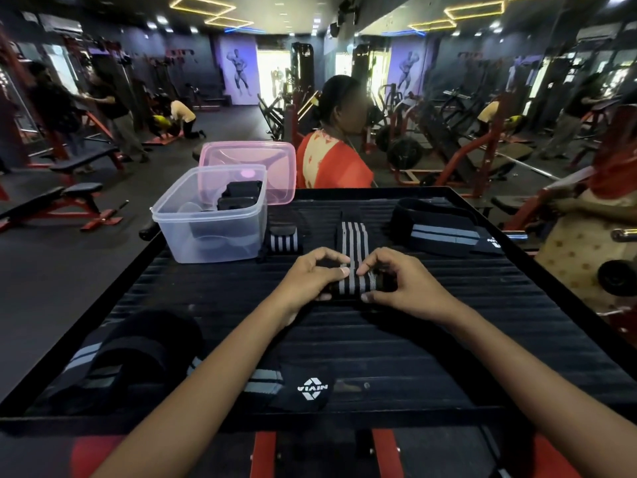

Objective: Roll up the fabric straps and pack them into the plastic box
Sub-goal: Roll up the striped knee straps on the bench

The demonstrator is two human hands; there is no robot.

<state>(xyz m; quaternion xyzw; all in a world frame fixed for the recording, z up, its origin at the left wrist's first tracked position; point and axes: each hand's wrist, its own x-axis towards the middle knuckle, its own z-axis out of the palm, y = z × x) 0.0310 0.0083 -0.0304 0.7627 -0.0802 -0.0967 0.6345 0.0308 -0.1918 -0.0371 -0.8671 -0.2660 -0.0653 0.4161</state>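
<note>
Rolling the striped strap (351, 270) at the middle of the black ribbed platform (431, 339), the left hand (313, 276) and right hand (396, 279) each pinch one end of the started roll, fingers curled over the top and thumbs tucked at the near side, while the unrolled tail runs away from the person toward the far edge. The clear plastic box (210, 215) stands at the far left corner with dark rolled straps already inside, its pink lid (251, 170) propped behind it. A finished striped roll (283, 241) sits just beside the box, a loose black strap with grey bands (437, 229) lies near the far right corner, and another black strap (138, 360) sprawls along the near edge. The likely trouble is the roll telescoping or going slack: if one hand turns faster than the other the stripes will skew, and a loose coil may spring open once released or take up too much room in the box. The ribbed surface could also drag on the tail. The only readable writing is a white logo on the near strap's tab (312, 388), appearing mirrored, seemingly "NIVIA"; a similar mark on the far right strap is too cut off to read
</note>
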